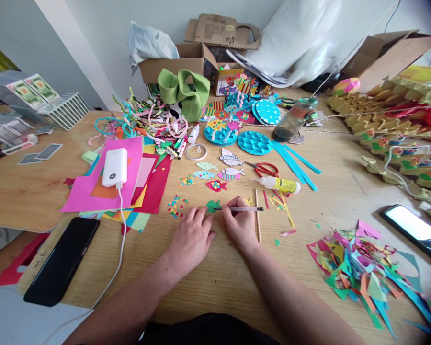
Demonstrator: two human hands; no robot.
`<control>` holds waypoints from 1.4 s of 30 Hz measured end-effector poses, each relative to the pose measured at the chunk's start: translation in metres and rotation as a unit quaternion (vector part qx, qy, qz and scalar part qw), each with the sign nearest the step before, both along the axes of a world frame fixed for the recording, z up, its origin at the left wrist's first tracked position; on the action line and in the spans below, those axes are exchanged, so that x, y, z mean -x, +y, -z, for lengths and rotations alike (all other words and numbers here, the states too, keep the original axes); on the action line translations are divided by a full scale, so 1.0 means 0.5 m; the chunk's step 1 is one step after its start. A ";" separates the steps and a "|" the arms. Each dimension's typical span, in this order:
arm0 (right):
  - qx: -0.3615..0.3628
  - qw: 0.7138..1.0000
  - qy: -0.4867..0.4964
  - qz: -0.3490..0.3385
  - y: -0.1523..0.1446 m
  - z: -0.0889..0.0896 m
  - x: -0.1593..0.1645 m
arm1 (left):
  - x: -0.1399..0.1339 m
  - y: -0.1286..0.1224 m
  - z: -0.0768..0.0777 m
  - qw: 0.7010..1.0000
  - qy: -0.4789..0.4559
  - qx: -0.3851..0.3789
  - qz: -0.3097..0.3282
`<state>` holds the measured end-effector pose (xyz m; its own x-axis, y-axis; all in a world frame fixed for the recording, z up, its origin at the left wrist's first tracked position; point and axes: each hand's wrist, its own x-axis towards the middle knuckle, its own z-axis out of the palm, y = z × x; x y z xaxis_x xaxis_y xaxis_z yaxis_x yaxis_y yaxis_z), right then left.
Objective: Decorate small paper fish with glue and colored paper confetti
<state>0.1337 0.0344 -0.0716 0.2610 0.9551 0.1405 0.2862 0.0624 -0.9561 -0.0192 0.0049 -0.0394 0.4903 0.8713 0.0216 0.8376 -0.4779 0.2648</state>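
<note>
My right hand (239,221) is closed around a slim dark-tipped pen (244,209), whose tip touches a small green paper cutout (212,206). My left hand (193,235) lies on the wood with fingers stretched out, the fingertips at the cutout's left edge. Just beyond are several paper fish, among them a red fish with dots (216,185), a blue fish (204,175) and a striped fish (231,174). Coloured paper dots (176,206) are scattered left of the cutout. A thin wooden stick (257,225) runs beside my right hand.
Red-handled scissors (266,169) and a glue bottle (280,184) lie behind my right hand. Paper scraps (366,273) pile at right. A power bank (115,166) sits on coloured sheets (154,191); its cable (121,249) runs past a black phone (62,261). A glass jar (295,120) leans at the back.
</note>
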 end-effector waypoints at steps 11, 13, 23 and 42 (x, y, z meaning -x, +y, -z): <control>-0.009 1.000 -0.022 -0.015 0.001 -0.001 0.001 | -0.001 0.001 -0.003 1.000 0.009 0.008 0.001; -0.011 1.000 -0.022 -0.019 0.001 0.000 0.000 | -0.001 0.001 -0.003 1.000 0.010 0.008 0.002; -0.015 0.999 -0.027 -0.020 0.001 0.002 0.002 | -0.002 0.001 -0.003 1.000 0.014 0.003 0.002; -0.021 0.999 -0.033 -0.015 0.002 0.000 0.002 | -0.001 0.000 0.000 1.000 0.011 -0.002 0.003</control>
<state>0.1326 0.0355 -0.0718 0.2213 0.9553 0.1961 0.3458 0.1111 -0.9317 -0.0187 0.0050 -0.0393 0.4965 0.8679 0.0142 0.8401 -0.4845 0.2440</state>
